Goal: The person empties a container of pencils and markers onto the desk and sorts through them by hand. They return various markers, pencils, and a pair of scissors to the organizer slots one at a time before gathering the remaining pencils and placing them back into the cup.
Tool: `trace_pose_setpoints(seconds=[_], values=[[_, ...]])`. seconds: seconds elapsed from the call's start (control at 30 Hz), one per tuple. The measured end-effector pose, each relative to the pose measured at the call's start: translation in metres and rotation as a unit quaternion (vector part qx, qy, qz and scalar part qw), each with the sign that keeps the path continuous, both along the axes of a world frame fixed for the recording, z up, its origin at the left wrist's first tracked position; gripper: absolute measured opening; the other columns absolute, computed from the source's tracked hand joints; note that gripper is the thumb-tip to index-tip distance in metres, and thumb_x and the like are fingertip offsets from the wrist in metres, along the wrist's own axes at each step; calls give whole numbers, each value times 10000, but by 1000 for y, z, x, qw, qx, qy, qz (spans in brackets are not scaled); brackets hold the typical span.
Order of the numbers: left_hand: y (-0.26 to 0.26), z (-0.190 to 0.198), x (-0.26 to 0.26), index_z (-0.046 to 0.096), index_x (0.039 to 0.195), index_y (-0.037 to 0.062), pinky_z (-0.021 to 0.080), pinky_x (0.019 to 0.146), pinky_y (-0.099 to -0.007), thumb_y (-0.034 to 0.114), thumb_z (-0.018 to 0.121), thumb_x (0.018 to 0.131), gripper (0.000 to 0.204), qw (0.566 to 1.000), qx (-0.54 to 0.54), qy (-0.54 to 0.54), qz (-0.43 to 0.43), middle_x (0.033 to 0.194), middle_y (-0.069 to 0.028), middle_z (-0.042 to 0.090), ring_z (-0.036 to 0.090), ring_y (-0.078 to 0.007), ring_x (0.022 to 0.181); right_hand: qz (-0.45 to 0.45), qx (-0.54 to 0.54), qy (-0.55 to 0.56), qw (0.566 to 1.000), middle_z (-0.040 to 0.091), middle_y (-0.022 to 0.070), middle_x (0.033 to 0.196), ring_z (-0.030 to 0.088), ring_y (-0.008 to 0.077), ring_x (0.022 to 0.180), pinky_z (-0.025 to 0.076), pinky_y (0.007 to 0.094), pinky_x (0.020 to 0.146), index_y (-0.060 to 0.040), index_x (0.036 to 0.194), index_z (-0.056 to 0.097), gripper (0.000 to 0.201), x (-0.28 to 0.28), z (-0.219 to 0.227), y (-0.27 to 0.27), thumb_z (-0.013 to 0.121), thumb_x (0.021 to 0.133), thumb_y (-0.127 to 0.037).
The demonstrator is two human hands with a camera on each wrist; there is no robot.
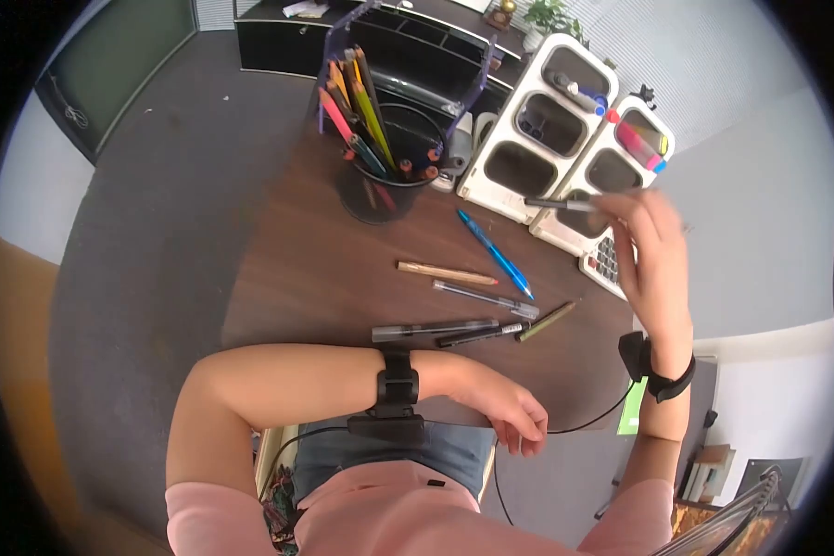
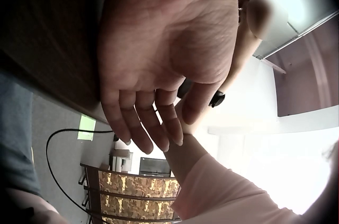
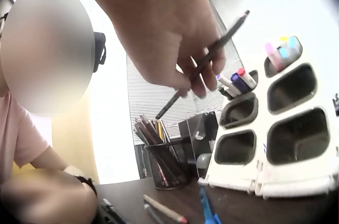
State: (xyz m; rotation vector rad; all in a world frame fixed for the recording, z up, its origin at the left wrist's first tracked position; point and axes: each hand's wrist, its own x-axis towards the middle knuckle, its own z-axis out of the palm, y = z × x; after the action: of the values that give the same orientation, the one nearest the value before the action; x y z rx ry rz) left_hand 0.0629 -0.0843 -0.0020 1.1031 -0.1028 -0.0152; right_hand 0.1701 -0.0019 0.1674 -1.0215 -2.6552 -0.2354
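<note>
My right hand (image 1: 653, 255) is raised in front of the white organizer (image 1: 496, 196) and pinches a slim dark pencil (image 3: 230, 34) between thumb and fingers. In the right wrist view the pencil slants, its low end over the black mesh cup (image 3: 168, 177) of pencils. The organizer has several compartments; markers (image 3: 238, 80) stand in the upper ones. At the table's front edge, my left hand (image 1: 500, 400) hangs with loosely curled fingers, holding nothing. Between the hands and the cup lie a blue pen (image 1: 494, 252), a wooden pencil (image 1: 447, 272), a clear pen (image 1: 482, 298) and an olive pencil (image 1: 547, 322).
A grey capped pen (image 1: 434, 329) and a black pen (image 1: 482, 334) lie near my left forearm. A calculator (image 1: 604, 263) leans by the organizer's right foot. Purple-framed holder sides (image 1: 477, 88) rise behind the mesh cup. A cable (image 1: 593, 419) runs from the right wrist past the table edge.
</note>
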Motion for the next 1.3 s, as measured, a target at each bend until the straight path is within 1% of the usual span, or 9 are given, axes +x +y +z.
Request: trace_pose_setpoints(seconds=[0.13, 0.37, 0.43, 0.5, 0.6, 0.7, 0.83, 1.1, 1.3], values=[[0, 5, -3, 574, 1075, 33, 450, 886, -279, 323, 481, 960, 326, 1000, 11, 10, 9, 1059, -50, 597, 580, -139, 963, 127, 340, -31, 931, 573, 11, 864, 555, 221, 860, 418, 366, 779, -124, 904, 642, 257, -46, 16, 19, 604, 662, -43], [1, 6, -4, 581, 1102, 28, 465, 859, -287, 313, 472, 936, 348, 1000, 15, 3, 21, 1047, -65, 591, 587, -167, 961, 240, 409, -85, 876, 618, 13, 949, 589, 203, 972, 403, 477, 974, -142, 939, 682, 318, -122, 4, 36, 646, 644, -30], [2, 7, -6, 581, 1106, 27, 465, 858, -287, 313, 471, 935, 350, 1000, 12, 2, 22, 1047, -66, 591, 587, -167, 963, 304, 447, -7, 841, 592, 54, 1029, 553, 202, 1113, 390, 542, 1003, -126, 983, 618, 196, -122, 0, 57, 587, 790, -146], [1, 7, -5, 579, 1112, 28, 467, 855, -288, 320, 471, 932, 360, 999, 17, 10, 30, 1051, -66, 591, 587, -169, 961, 285, 475, 36, 832, 602, 41, 966, 591, 220, 1041, 320, 519, 1038, -170, 977, 655, 257, -108, 6, 56, 630, 724, -130], [2, 7, -5, 572, 1127, 25, 466, 871, -293, 323, 473, 927, 373, 1000, 17, 11, 23, 1065, -78, 591, 588, -176, 984, 237, 326, -7, 915, 603, 62, 936, 582, 247, 872, 481, 441, 843, -69, 924, 630, 318, -71, 18, 28, 564, 644, 69], [2, 8, -6, 568, 1134, 21, 465, 889, -300, 317, 470, 927, 374, 999, 19, 19, 26, 1075, -91, 590, 589, -186, 1008, 148, 108, -120, 976, 559, 66, 798, 554, 288, 797, 448, 409, 722, -66, 797, 551, 135, -39, 9, 8, 602, 678, -27], [2, 7, -5, 568, 1119, 41, 435, 890, -285, 327, 464, 960, 343, 1000, 7, 23, 20, 1040, -62, 576, 564, -152, 986, -1, -225, -221, 949, 557, 122, 859, 565, 328, 870, 458, 425, 717, -24, 870, 543, 131, 25, -32, -3, 605, 754, -29], [2, 5, -4, 554, 1134, 44, 431, 906, -290, 332, 465, 972, 342, 1000, -13, 21, 12, 1057, -61, 576, 561, -151, 999, -41, -85, -261, 961, 543, 109, 916, 571, 293, 907, 477, 403, 704, -47, 899, 544, 208, 74, -94, -18, 637, 714, -30], [2, 5, -3, 555, 1134, 42, 432, 905, -286, 336, 468, 972, 347, 1000, -8, 27, 13, 1060, -61, 577, 563, -151, 996, 10, -211, -198, 957, 561, 132, 792, 588, 326, 773, 475, 403, 660, -38, 859, 490, 137, 54, -52, -11, 579, 755, -31]])
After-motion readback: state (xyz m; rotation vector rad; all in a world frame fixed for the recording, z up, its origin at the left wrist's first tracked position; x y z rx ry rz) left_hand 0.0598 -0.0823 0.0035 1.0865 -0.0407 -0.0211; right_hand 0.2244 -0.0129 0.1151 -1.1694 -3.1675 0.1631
